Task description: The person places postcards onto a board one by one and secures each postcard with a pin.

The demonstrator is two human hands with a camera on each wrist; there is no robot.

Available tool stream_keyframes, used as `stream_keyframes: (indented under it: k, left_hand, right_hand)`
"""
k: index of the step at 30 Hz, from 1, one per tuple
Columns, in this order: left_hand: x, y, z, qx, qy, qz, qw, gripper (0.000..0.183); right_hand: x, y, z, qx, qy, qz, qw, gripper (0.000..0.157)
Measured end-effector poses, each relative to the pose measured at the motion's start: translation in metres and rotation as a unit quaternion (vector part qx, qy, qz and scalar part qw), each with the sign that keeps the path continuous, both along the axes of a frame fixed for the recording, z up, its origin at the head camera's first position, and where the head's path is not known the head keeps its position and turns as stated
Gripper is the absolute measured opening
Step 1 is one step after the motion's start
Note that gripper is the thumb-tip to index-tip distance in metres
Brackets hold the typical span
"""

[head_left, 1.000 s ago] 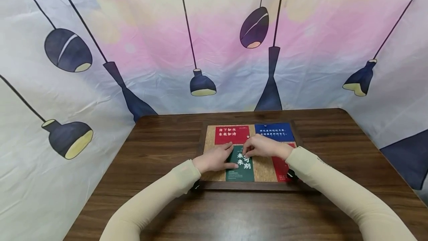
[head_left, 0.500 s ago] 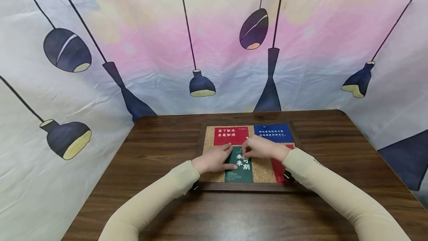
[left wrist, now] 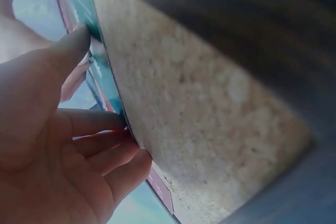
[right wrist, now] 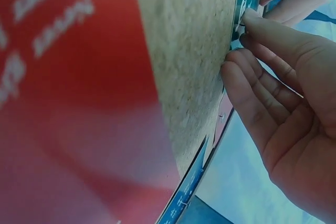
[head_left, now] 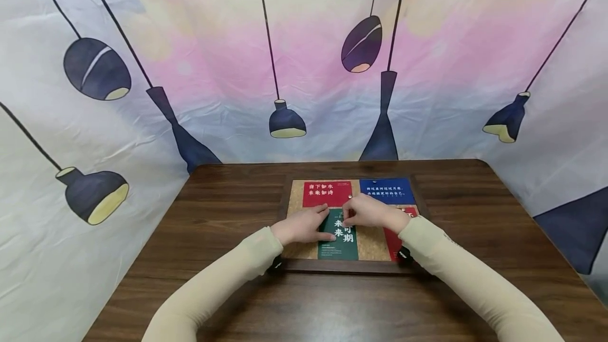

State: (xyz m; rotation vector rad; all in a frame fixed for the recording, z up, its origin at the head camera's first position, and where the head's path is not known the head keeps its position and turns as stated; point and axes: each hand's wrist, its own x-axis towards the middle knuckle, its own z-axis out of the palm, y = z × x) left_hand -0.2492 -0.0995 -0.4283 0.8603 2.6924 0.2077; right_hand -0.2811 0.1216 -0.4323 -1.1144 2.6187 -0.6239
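A green card point(head_left: 338, 251) with white characters lies on a framed cork board point(head_left: 372, 244). My left hand point(head_left: 302, 226) spreads over its left edge, thumb and fingertips pressing card and cork. From the right, my right hand point(head_left: 369, 211) pinches a small pushpin between thumb and forefinger over the card's upper part. In the right wrist view the pin's thin dark shank point(right wrist: 241, 25) shows at the fingertips, right at the green surface; its head is hidden by the fingers. The left wrist view shows the left fingers point(left wrist: 128, 169) lying straight along the cork.
Above the green card sits a red card point(head_left: 326, 200), with a blue card point(head_left: 387, 189) to its right. Another red card point(head_left: 393, 247) is partly under the right wrist. A round pin head point(head_left: 350, 196) shows between the upper cards. The board lies on a dark wooden table point(head_left: 228, 205) before a printed curtain.
The head view has shifted slightly. Both hands keep their places on the green card, the right fingers still pinching at its upper part.
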Motion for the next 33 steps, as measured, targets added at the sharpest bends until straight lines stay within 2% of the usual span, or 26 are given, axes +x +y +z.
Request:
stream_keyframes:
  k: [4,13,18,22,26,30,33]
  left_hand:
    - [-0.003,0.000,0.001,0.019,-0.016,0.009,0.9997,0.081]
    - [-0.008,-0.001,0.004,0.017,-0.007,0.003,0.9998,0.081]
    - [-0.008,-0.003,0.002,0.019,-0.008,0.004,0.9998,0.081]
    - [-0.008,-0.003,0.000,0.021,-0.011,0.006,0.9997,0.081]
    - [-0.010,-0.004,0.002,0.029,-0.023,0.010,0.9993,0.080]
    - [-0.017,-0.006,0.004,0.049,-0.044,0.006,0.9978,0.077]
    - [-0.021,-0.010,0.011,0.075,-0.051,-0.002,0.9959,0.076]
  right_hand:
    - [0.001,0.001,0.000,-0.004,0.015,-0.004,1.000,0.017]
    - [0.000,-0.003,0.001,0.007,0.025,-0.024,0.999,0.020]
    - [0.001,-0.005,0.003,0.004,0.018,-0.028,0.999,0.020]
    - [0.000,-0.003,0.004,0.004,0.003,-0.028,1.000,0.014]
    - [-0.003,-0.001,0.005,-0.003,-0.003,-0.024,1.000,0.008]
    - [-0.004,0.002,0.005,-0.017,-0.007,-0.021,1.000,0.009]
    - [-0.003,0.006,0.008,-0.041,-0.017,-0.033,0.998,0.012]
